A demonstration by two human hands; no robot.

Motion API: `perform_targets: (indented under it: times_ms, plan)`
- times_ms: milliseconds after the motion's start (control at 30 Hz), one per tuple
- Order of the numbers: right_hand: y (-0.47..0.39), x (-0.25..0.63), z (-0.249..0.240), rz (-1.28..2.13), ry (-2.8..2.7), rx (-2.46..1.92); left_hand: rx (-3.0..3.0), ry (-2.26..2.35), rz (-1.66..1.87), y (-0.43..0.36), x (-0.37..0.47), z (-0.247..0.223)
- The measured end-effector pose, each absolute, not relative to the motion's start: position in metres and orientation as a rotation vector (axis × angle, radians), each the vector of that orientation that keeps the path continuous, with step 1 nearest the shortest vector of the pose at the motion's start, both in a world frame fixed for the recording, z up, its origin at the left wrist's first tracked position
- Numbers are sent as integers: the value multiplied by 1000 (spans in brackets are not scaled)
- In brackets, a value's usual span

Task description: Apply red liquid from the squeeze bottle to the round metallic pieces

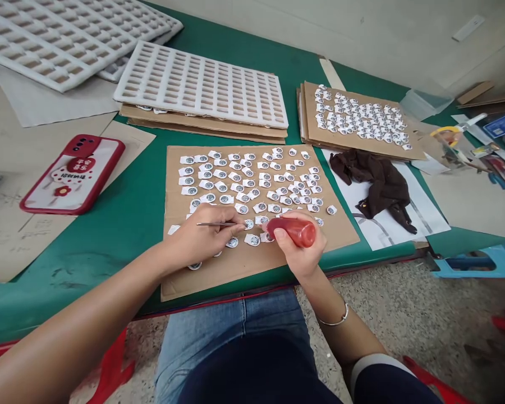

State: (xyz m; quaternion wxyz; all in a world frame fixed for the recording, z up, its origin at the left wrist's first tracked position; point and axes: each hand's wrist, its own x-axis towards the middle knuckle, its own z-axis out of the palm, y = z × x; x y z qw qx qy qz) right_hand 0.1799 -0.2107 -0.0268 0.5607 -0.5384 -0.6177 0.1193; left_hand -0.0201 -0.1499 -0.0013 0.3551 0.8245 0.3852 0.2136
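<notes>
A cardboard sheet (235,272) lies before me, covered with rows of small round badge-like pieces (255,240) on white paper tabs. My right hand (305,255) is wrapped round a red squeeze bottle (293,231), its narrow tip tilted down to the left over the pieces. My left hand (204,233) is closed in a pinch on a thin metal rod-like tool (212,224). Its fingertips are beside one round piece (248,224), close to the bottle's tip. Whether the fingers touch that piece, I cannot tell. Some pieces are partly hidden under my left hand.
White slotted trays (202,84) rest on cardboard at the back, with more at far left. A second cardboard stack (362,143) with similar pieces stands at back right. A dark brown cloth (379,182) lies right. A red-cased phone (73,174) lies left.
</notes>
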Motion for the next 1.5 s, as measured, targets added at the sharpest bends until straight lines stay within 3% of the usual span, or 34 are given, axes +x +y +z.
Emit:
perform_targets:
  times_ms: [1500]
  plan:
    - [-210, 178, -27, 313, -1503, -1278, 2169, 1004, 559, -151, -20, -4]
